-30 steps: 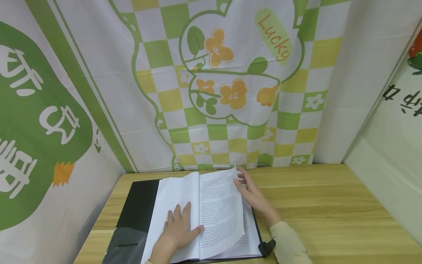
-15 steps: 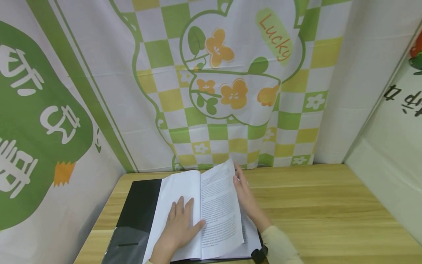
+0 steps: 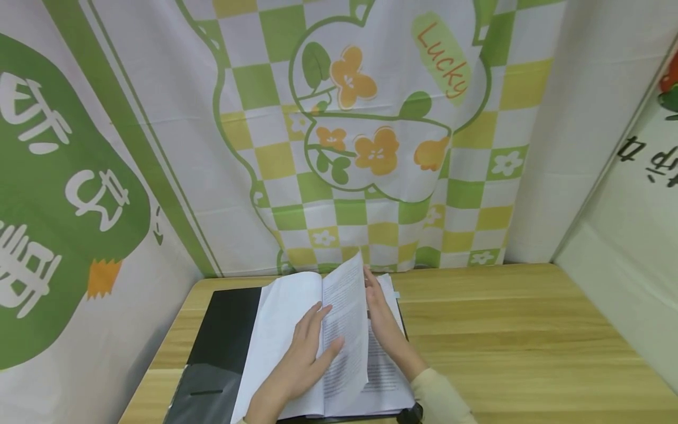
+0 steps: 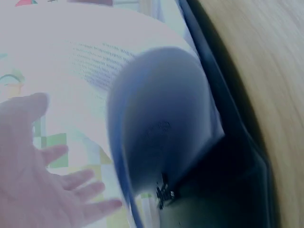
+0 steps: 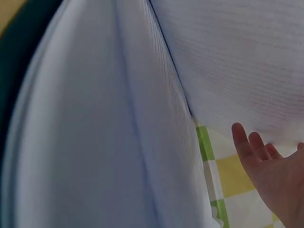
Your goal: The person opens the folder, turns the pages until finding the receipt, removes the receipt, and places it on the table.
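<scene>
A black folder [image 3: 222, 330] lies spread on the table, holding a thick stack of printed sheets. One printed page [image 3: 344, 330] stands partly lifted near the fold, and text shows on the sheet [image 3: 384, 368] beneath. My right hand [image 3: 386, 324] is at the raised page's outer edge, its fingers extended and partly behind the paper. Over the fold, my left hand [image 3: 299, 362] is spread with straight fingers, beside the white left-hand page [image 3: 286, 306]. In the left wrist view, curved sheets [image 4: 161, 104] rise beside the left hand [image 4: 38, 175]; contact there is unclear.
The wooden table [image 3: 503, 335] extends to the right of the folder. A green and yellow checked cloth [image 3: 371, 218] hangs behind the table's far edge. A small dark metal clip [image 4: 165, 194] sits inside the folder. A black strap [image 3: 410, 414] is on the right wrist.
My right hand has moved left, carrying the page's outer edge up and toward the fold, uncovering the sheet below. My left hand has shifted right and up, off the left page toward the fold.
</scene>
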{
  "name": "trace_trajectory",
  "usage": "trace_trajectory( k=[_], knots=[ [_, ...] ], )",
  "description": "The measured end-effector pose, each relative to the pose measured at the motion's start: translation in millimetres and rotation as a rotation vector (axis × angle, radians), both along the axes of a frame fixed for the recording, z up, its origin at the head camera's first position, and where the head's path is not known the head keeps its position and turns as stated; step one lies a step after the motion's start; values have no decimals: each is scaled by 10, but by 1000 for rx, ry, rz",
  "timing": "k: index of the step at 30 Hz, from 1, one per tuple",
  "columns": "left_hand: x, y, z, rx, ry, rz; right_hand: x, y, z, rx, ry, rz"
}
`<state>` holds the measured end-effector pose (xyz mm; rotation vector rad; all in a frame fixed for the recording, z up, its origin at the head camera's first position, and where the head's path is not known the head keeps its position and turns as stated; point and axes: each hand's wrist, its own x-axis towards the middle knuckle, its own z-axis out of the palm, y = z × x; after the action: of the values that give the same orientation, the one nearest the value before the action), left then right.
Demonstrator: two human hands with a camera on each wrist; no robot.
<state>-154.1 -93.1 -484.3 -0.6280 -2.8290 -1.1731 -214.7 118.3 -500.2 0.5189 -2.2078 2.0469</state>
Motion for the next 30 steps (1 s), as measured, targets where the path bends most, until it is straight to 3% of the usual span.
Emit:
trace_trajectory(
  k=[7, 11, 16, 22, 26, 30],
  knots=[
    [55, 100, 143, 204, -33, -69, 60, -104, 6, 14, 21, 33],
    [103, 140, 221, 264, -47, -110, 108, -156, 19, 19, 34, 48],
    [140, 153, 271, 281, -18, -144, 163, -221, 24, 16, 49, 75],
    [145, 143, 332, 289, 135, -183, 210, -289, 36, 25, 62, 77],
    [156, 103, 369, 257, 208, -151, 243, -337, 39, 46, 72, 97],
    [159, 41, 390, 205, 211, -99, 274, -367, 9, 73, 91, 127]
  ],
)
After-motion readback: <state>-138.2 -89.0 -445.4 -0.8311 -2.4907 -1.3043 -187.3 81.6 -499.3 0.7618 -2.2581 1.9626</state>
